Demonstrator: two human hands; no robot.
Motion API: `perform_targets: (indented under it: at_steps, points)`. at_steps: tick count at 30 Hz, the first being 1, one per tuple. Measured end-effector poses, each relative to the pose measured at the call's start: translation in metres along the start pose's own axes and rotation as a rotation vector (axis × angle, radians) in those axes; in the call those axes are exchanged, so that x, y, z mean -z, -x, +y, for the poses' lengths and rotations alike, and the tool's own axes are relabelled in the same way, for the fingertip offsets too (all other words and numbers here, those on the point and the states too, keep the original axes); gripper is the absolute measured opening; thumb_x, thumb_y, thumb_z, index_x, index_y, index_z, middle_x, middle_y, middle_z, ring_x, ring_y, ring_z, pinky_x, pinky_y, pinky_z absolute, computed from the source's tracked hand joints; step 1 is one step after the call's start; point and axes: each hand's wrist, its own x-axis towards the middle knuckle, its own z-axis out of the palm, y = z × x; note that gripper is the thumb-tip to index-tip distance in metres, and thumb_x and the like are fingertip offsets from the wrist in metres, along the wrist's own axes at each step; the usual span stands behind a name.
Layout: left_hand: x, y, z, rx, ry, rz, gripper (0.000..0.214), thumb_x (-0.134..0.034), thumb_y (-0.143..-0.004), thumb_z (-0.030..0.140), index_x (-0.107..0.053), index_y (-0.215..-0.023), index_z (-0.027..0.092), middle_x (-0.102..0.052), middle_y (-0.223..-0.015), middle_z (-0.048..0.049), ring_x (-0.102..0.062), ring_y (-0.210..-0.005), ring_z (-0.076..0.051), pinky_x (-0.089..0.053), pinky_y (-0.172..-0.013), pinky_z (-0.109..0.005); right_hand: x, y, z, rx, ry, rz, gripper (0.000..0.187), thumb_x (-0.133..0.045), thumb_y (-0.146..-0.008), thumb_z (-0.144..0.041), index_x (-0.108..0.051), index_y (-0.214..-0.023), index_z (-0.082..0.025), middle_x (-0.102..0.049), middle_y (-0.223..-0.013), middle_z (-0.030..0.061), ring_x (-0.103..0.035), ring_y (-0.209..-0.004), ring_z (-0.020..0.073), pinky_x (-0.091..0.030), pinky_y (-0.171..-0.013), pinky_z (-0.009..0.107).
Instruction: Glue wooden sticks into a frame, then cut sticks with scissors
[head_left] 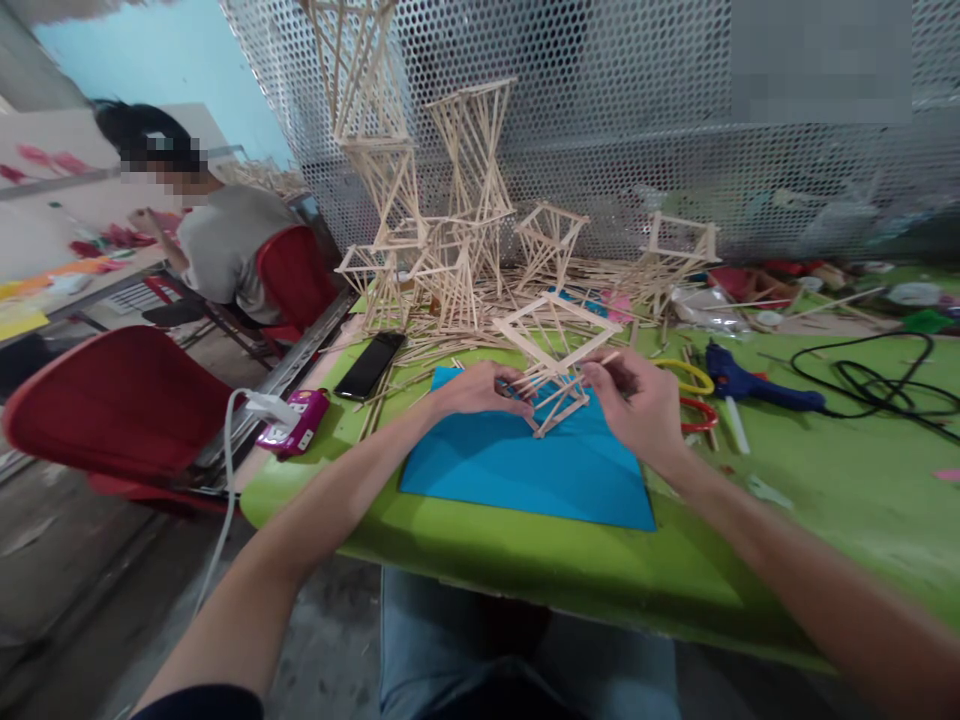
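Note:
A small twisted frame of thin wooden sticks (559, 350) stands on a blue sheet (525, 480) in front of me. My left hand (491, 390) grips its sticks from the left side, thumb and fingers curled round them. On the other side, my right hand (634, 400) pinches a short wooden stick (609, 360) against the frame's right side. Whether that stick is joined to the frame I cannot tell. Just right of my right hand lie yellow-handled (690, 377) and red-handled (699, 414) tools, partly hidden by it. A blue glue gun (761, 382) rests farther right.
Taller stick towers (472, 150) and loose sticks fill the table's back, before a perforated metal sheet (600, 130). A black phone (370, 365) and a purple power strip (294, 422) lie left. A black cord (885, 375) coils right. Another person (232, 240) sits beyond red chairs (120, 400).

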Motion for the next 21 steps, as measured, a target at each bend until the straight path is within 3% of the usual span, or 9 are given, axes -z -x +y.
perform_targets:
  at_steps: [9, 21]
  points:
    - [0.0, -0.001, 0.0, 0.02, -0.028, 0.001, 0.05, -0.084, -0.08, 0.063, -0.084, -0.105, 0.019, -0.08, -0.096, -0.0036, -0.058, -0.07, -0.012, -0.036, -0.061, -0.024, -0.005, -0.004, 0.001, -0.104, -0.291, 0.045, 0.03, -0.081, -0.093, -0.05, -0.066, -0.098, -0.023, -0.071, -0.075, -0.0011, -0.057, -0.051, 0.0116, -0.047, -0.045, 0.027]
    - [-0.003, -0.002, 0.001, 0.032, -0.029, 0.035, 0.049, -0.084, -0.079, 0.062, -0.084, -0.103, 0.019, -0.076, -0.086, -0.0013, -0.052, -0.066, -0.011, -0.03, -0.059, -0.026, -0.006, -0.013, 0.009, -0.224, -0.43, 0.134, 0.035, -0.096, -0.076, -0.042, -0.069, -0.073, -0.02, -0.07, -0.067, -0.0006, -0.058, -0.046, 0.0107, -0.047, -0.04, 0.025]
